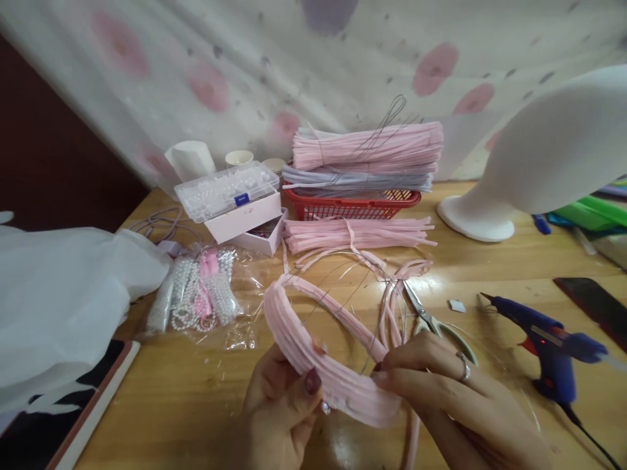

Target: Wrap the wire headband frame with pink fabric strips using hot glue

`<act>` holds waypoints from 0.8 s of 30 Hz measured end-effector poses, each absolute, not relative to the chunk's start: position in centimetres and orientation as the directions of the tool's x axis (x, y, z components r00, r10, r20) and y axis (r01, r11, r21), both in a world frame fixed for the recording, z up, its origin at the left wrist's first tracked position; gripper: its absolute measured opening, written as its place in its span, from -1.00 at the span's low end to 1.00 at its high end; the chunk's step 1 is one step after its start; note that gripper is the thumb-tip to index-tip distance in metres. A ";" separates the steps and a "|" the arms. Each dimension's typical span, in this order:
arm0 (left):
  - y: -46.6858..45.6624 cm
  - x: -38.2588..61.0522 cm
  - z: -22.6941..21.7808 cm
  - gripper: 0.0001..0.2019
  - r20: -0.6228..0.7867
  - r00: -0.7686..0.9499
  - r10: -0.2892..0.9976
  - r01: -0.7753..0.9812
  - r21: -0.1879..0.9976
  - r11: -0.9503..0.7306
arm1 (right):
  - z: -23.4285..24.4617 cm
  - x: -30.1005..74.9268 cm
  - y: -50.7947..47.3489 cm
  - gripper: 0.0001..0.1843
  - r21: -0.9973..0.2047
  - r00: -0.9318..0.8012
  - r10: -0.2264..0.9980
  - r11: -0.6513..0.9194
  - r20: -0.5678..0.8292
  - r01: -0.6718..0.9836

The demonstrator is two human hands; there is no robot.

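My left hand (281, 408) grips a curved band of pink pipe cleaners (318, 343) from below, thumb pressed on its front. My right hand (441, 385), a ring on one finger, pinches the band's right end together with a thin wire (365, 294). The band arches over the wooden table (196, 398). Loose pink pipe cleaner strands (392, 307) lie just behind my right hand, next to scissors (431, 320).
A blue glue gun (548, 346) lies at the right. A red basket (353, 202) holds pink and grey pipe cleaner bundles; more pink ones lie before it. Bead boxes (230, 199), bagged pearls (200, 294), white fabric (53, 294) and a white mannequin head (533, 163) surround the work area.
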State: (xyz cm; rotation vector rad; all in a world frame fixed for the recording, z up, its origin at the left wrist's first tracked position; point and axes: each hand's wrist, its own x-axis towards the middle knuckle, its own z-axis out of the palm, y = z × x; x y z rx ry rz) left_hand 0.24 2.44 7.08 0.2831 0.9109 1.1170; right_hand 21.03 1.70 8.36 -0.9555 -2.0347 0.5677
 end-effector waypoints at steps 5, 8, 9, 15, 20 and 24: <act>2.7 0.0 6.7 -0.75 -0.471 0.150 0.869 -0.642 0.622 0.448 | 8.4 20.4 1.9 -0.61 -0.639 -0.334 0.774 0.633 0.538 0.437; 3.0 0.1 6.5 -0.76 -0.465 0.160 0.871 -0.641 0.622 0.450 | 8.6 20.1 2.2 -0.61 -0.635 -0.298 0.777 0.627 0.555 0.452; 3.0 0.2 6.5 -0.75 -0.465 0.157 0.871 -0.642 0.622 0.448 | 8.6 20.0 2.3 -0.61 -0.636 -0.284 0.778 0.624 0.560 0.455; 3.2 0.4 6.4 -0.70 -0.481 0.140 0.865 -0.647 0.617 0.448 | 8.4 20.1 2.2 -0.59 -0.645 -0.258 0.790 0.606 0.557 0.465; 3.3 0.4 6.3 -0.70 -0.478 0.161 0.863 -0.647 0.610 0.458 | 8.3 20.3 2.2 -0.58 -0.642 -0.261 0.785 0.612 0.562 0.461; 3.5 0.4 6.2 -0.72 -0.461 0.175 0.870 -0.655 0.605 0.452 | 8.6 20.5 2.5 -0.60 -0.634 -0.274 0.779 0.622 0.564 0.460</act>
